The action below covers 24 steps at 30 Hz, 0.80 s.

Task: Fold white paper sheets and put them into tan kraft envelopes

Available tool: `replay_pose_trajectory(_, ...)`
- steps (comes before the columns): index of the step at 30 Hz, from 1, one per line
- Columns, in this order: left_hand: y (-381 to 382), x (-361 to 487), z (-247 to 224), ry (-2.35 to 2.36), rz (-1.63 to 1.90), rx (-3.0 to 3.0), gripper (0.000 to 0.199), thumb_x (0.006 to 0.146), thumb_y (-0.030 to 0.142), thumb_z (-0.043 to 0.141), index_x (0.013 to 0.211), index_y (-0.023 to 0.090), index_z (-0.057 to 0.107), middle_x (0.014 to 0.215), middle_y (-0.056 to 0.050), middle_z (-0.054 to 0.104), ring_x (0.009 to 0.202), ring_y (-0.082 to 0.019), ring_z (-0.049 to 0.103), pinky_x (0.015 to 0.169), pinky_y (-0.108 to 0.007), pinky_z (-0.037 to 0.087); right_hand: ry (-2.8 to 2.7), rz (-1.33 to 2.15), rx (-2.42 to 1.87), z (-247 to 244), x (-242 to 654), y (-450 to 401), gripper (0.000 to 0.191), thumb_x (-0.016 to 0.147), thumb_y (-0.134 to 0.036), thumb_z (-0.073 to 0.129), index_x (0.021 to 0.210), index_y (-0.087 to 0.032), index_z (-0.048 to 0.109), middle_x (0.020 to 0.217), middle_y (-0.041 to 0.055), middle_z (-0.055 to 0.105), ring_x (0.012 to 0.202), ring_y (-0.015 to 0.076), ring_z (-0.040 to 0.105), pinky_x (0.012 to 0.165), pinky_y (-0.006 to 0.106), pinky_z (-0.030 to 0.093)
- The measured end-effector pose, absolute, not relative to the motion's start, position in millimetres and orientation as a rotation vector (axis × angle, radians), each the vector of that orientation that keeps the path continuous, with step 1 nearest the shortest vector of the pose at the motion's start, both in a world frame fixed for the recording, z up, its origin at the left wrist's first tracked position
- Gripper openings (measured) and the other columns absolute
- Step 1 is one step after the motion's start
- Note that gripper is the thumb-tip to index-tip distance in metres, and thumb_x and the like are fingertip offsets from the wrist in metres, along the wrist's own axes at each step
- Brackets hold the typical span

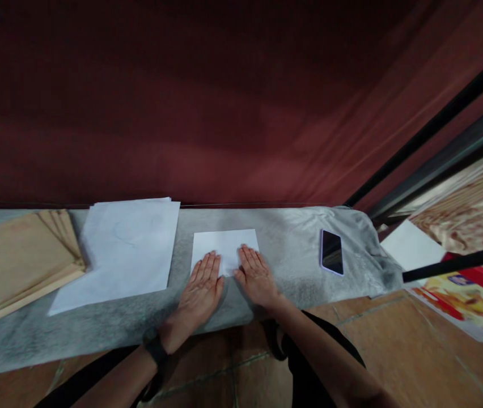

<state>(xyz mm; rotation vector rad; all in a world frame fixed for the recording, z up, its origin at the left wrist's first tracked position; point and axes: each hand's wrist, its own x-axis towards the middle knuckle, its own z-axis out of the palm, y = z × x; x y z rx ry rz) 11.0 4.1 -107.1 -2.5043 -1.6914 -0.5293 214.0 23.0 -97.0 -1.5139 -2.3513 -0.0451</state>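
Observation:
A small white sheet of paper [224, 241], which looks folded, lies on the grey cloth in front of me. My left hand [202, 286] rests flat on its near left part, fingers stretched out. Flat on the near right part lies my right hand [256, 275], its fingers also extended. Both palms face down, and the sheet's near edge is partly hidden beneath them. Neither hand grips anything. A dark band circles my left wrist.
Left of the sheet lies a stack of larger white paper [128, 249], partly overlapped by brown paper envelopes [24, 255]. A phone [332, 253] rests on the grey cloth [292, 249] at the right. A red and yellow box [471, 294] stands beyond the cloth's right end, near dark bars.

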Motion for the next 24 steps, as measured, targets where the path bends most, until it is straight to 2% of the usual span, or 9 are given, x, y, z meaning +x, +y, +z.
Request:
replay_pose_trajectory(4, 7, 2, -102, -1.819, -0.462, -2.436, 0.063, 0.102, 0.040, 0.029, 0.152, 0.003, 0.039, 0.160, -0.020, 0.038, 0.151, -0.028, 0.031, 0.123, -0.047, 0.030, -2.279, -0.102, -1.648, -98, 220, 23, 0.060, 0.106, -0.041, 0.041, 0.157, -0.008, 0.034, 0.160, 0.0162, 0.037, 0.148, 0.0270, 0.037, 0.122, 0.046, 0.029)
replay_pose_trajectory(10, 24, -1, -84, -1.913, -0.428, -2.352, 0.063, 0.102, 0.041, 0.027, 0.146, 0.001, 0.047, 0.151, -0.022, 0.050, 0.144, -0.030, 0.044, 0.122, -0.050, 0.031, -2.179, -0.043, -1.826, -79, 215, 33, 0.057, 0.107, -0.041, 0.037, 0.148, -0.004, 0.048, 0.155, 0.0202, 0.043, 0.146, 0.0347, 0.039, 0.122, 0.055, 0.024)
replay_pose_trajectory(15, 47, 24, -80, -1.752, -0.462, -2.505, 0.058, 0.101, 0.031, 0.027, 0.150, 0.005, 0.042, 0.159, -0.016, 0.042, 0.151, -0.025, 0.031, 0.124, -0.045, 0.028, -2.248, 0.164, -1.624, -64, 194, 56, 0.054, 0.109, -0.039, 0.027, 0.151, -0.012, 0.045, 0.159, 0.0109, 0.040, 0.149, 0.0268, 0.035, 0.123, 0.048, 0.027)
replay_pose_trajectory(18, 57, 37, -90, -1.774, -0.410, -2.530, 0.058, 0.098, 0.022, 0.029, 0.153, 0.007, 0.038, 0.160, -0.015, 0.041, 0.152, -0.024, 0.030, 0.125, -0.045, 0.027, -2.290, 0.227, -1.568, -69, 179, 67, 0.052, 0.110, -0.038, 0.025, 0.152, -0.014, 0.044, 0.158, 0.0089, 0.043, 0.149, 0.0226, 0.035, 0.123, 0.045, 0.027)
replay_pose_trajectory(24, 62, 35, -99, -1.798, -0.382, -2.515, 0.060, 0.094, 0.017, 0.031, 0.153, 0.007, 0.040, 0.161, -0.015, 0.039, 0.152, -0.026, 0.029, 0.125, -0.048, 0.023, -2.313, 0.119, -1.595, -85, 171, 81, 0.051, 0.109, -0.041, 0.031, 0.153, -0.018, 0.043, 0.158, 0.0087, 0.043, 0.148, 0.0237, 0.036, 0.123, 0.047, 0.026)
